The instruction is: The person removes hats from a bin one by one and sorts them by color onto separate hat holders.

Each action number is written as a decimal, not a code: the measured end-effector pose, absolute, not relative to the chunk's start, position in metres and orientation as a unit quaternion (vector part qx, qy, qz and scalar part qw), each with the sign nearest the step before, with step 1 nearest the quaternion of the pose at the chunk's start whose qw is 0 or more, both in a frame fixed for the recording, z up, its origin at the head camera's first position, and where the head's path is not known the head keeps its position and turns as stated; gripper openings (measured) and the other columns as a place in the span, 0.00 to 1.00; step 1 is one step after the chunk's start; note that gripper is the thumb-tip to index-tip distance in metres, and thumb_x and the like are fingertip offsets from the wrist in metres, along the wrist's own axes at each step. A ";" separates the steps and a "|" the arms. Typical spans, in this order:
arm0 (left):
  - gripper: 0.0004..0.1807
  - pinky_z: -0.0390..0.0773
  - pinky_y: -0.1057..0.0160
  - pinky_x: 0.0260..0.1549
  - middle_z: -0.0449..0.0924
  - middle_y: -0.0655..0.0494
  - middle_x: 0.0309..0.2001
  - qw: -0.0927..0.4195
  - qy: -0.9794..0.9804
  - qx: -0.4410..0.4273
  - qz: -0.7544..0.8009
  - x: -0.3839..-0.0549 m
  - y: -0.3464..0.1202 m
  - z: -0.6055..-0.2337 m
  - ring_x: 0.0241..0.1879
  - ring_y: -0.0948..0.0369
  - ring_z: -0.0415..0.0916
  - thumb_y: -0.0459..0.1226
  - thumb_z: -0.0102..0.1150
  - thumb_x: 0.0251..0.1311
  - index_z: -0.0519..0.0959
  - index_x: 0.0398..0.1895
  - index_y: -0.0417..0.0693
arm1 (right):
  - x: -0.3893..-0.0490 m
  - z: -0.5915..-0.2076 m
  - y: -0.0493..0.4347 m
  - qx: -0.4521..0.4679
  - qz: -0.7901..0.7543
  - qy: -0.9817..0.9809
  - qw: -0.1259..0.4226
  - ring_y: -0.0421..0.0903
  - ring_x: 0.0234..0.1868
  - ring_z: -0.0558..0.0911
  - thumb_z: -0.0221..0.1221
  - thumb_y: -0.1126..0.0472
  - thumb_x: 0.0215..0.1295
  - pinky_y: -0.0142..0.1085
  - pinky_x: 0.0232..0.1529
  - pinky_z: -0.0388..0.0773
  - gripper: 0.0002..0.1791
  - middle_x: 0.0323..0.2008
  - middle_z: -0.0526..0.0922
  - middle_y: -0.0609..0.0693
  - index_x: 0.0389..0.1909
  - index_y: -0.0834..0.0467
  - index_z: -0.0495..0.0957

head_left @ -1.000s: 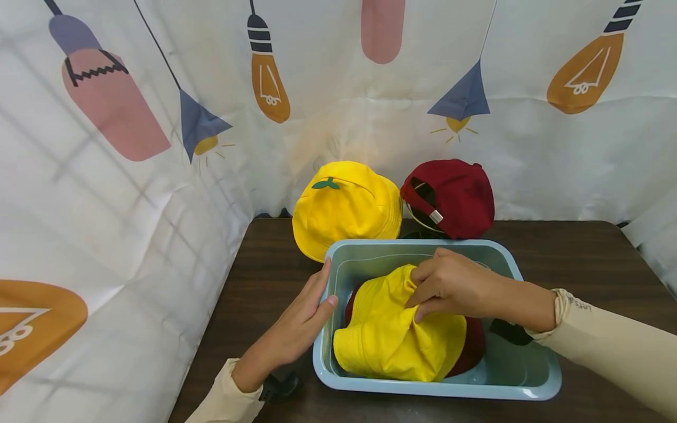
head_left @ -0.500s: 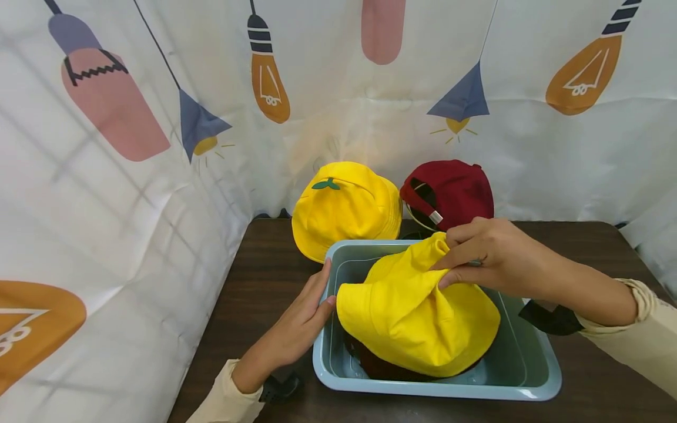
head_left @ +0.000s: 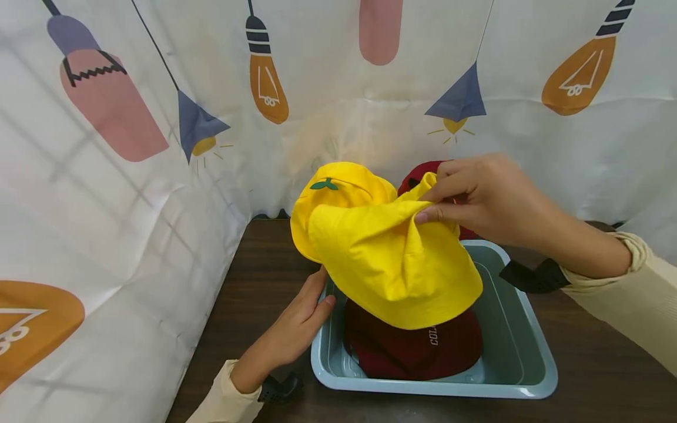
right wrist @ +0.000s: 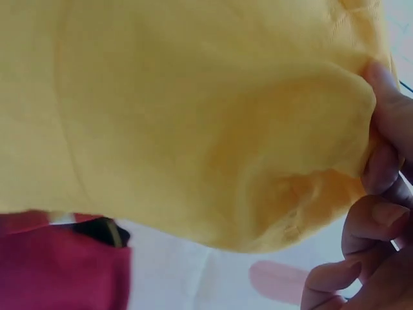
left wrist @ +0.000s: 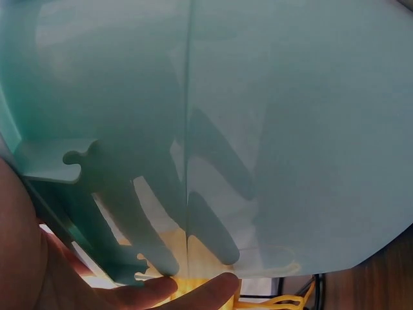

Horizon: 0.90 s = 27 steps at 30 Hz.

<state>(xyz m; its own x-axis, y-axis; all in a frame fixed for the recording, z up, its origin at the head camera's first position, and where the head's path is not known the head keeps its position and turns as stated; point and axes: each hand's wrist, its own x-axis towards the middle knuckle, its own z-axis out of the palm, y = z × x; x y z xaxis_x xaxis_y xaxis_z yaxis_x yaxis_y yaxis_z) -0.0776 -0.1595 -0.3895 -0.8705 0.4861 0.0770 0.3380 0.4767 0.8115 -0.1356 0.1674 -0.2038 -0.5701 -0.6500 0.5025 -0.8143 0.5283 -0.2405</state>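
My right hand (head_left: 483, 197) pinches the crown of a yellow bucket hat (head_left: 391, 258) between thumb and fingers, its brim hanging down above the bin. In the right wrist view the yellow cloth (right wrist: 193, 129) bunches at the fingertips (right wrist: 387, 97). Below it, a dark red cap (head_left: 418, 352) with white letters lies inside the light blue plastic bin (head_left: 433, 388); the hanging hat hides its upper part. My left hand (head_left: 291, 323) rests with straight fingers against the bin's left side, thumb at the rim. The left wrist view shows the bin's outer wall (left wrist: 310, 129) close up.
Behind the bin, another yellow hat (head_left: 338, 182) with a green leaf sprout sits on the dark wooden table (head_left: 264, 252). Next to it a red cap (head_left: 418, 173) is mostly covered by the held hat and hand. A white printed curtain (head_left: 344, 88) hangs behind.
My right hand has lifted the yellow bucket hat up out of the bin and toward the back, uncovering the dark red cap. The left hand stays at the bin's side.
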 end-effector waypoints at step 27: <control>0.38 0.53 0.40 0.76 0.44 0.55 0.82 0.100 0.853 0.235 0.455 -0.075 -0.164 -0.388 0.79 0.54 0.51 0.45 0.42 0.81 0.36 0.84 0.58 | -0.240 -0.195 0.064 0.344 0.277 -0.864 0.241 0.44 0.30 0.76 0.70 0.51 0.63 0.31 0.35 0.75 0.14 0.30 0.84 0.52 0.40 0.56 0.92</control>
